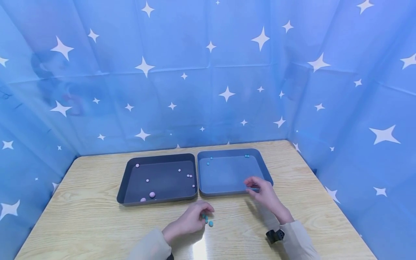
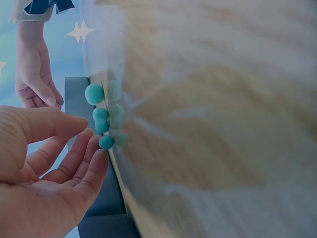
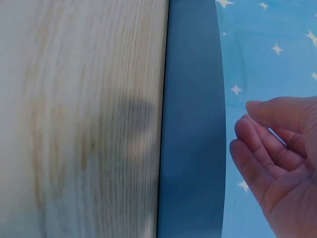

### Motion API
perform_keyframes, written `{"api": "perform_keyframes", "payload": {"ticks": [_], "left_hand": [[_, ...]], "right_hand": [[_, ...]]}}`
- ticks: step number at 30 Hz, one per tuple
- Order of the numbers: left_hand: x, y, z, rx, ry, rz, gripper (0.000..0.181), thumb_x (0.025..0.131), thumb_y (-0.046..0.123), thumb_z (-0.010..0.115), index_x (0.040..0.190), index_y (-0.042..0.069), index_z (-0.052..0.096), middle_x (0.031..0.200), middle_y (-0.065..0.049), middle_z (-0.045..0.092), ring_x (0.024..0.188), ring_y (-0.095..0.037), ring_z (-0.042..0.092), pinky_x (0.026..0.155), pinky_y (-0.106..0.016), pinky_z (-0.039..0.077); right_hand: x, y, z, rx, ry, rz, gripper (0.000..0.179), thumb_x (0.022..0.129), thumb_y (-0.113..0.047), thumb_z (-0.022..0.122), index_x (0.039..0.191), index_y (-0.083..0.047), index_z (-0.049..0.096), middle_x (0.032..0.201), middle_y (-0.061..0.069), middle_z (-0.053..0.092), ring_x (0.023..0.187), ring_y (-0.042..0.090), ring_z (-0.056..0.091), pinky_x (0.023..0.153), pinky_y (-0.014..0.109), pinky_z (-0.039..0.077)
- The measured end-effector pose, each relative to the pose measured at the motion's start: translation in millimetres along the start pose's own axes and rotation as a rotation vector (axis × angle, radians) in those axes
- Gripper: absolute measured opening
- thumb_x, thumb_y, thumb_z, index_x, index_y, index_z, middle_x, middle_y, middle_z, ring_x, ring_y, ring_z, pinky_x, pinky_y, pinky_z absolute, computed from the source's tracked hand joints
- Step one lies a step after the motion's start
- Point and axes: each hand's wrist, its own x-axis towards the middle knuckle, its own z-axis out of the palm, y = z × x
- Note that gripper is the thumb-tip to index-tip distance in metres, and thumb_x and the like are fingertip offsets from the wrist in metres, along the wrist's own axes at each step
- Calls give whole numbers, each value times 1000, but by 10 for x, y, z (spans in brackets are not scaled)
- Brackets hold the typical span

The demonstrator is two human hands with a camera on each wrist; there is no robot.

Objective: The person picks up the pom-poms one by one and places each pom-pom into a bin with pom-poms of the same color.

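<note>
My left hand [image 1: 192, 217] is low over the table, beside a small cluster of teal balls that look like pom-poms [image 1: 211, 224]. In the left wrist view the thumb and fingers [image 2: 91, 171] curve loosely with a gap between them, close to the teal balls [image 2: 94, 94]; whether a fingertip touches the lowest one I cannot tell. Over the front right edge of the blue tray [image 1: 227, 193] hovers my right hand [image 1: 262, 191]. Its fingers [image 3: 250, 161] are loosely bent, and nothing shows between them and the thumb.
A dark tray [image 1: 157, 200] adjoins the blue tray on the left and contains several pink balls [image 1: 152, 195] of different sizes. Several small teal balls [image 1: 208, 164] lie inside the blue tray. Behind the wooden table [image 1: 81, 202] hangs a blue curtain [image 1: 182, 108] with white stars.
</note>
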Motion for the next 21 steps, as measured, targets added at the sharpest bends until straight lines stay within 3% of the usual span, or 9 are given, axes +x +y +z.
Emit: {"api": "perform_keyframes", "payload": {"ticks": [8,21], "left_hand": [[38,-56,-45,15,6,5,39,62,-21,54,94,-1,63,89,-8,63,83,-17,60,73,-21,51],[94,-97,0,-10,-3,-8,37,60,-22,49,87,-2,64,83,-7,63,75,-9,57,67,-18,50]], "right_hand": [[-15,32,-3,-40,-5,-13,29,66,20,70,88,2,63,84,12,65,73,21,63,65,32,56],[-48,81,26,-72,-17,9,26,68,19,69,88,1,64,84,11,64,73,20,62,64,29,55]]}}
